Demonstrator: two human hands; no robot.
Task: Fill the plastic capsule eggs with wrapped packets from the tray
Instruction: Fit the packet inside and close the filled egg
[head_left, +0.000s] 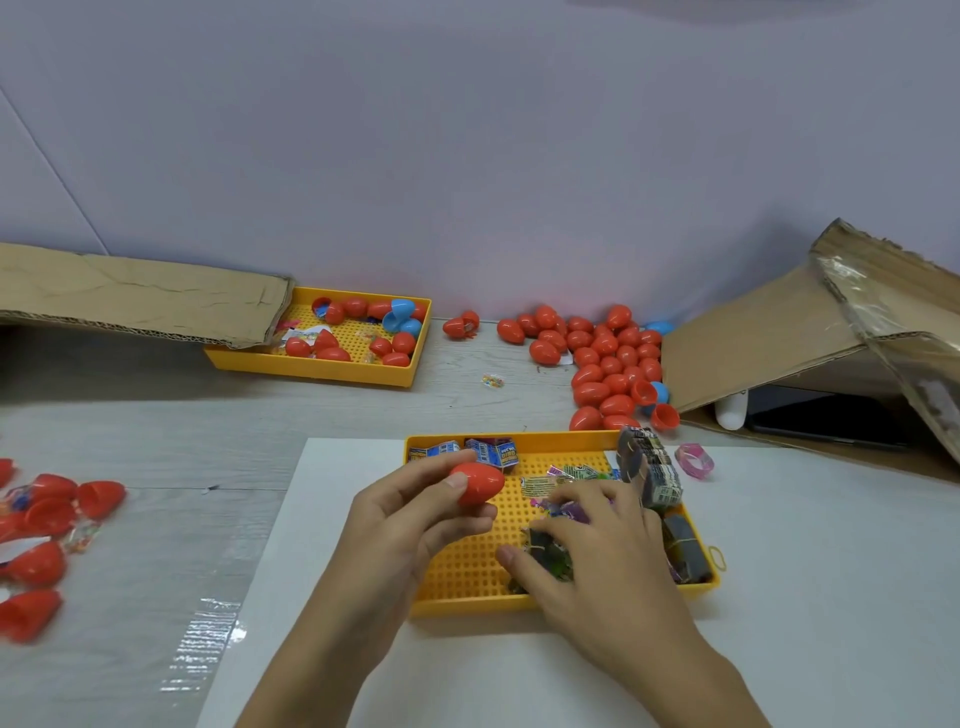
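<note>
Lower centre of frame: left hand (410, 512) pinches a closed red plastic capsule egg (477, 484) between thumb and fingertips, held just above the left part of the near yellow perforated plastic tray (467, 566). Right hand (597, 540) lies palm-down in the same tray, fingers spread over a loose heap of small wrapped packets (550, 558); whether it pinches one, cannot tell, fingertips hidden in the pile. Step in hand, as I judge: picking a packet while the other hand holds an egg ready. The egg looks shut, so next move likely calls for lifting one packet clear, splitting the egg halves, then pushing the packet in and snapping shut. The tray sits on a white sheet (779, 597) on the grey wood-look worktop (156, 441). Banded stacks of printed packets (649, 473) stand at the tray's right edge; a pink ring (694, 461) lies just beside it. Left edge: open red egg halves (52, 519). Further up, right of centre: a pile of closed red eggs (608, 364). Upper left: second yellow tray (317, 364) with eggs, partly under a cardboard flap (130, 296). Right: an opened cardboard box (779, 338).
</note>
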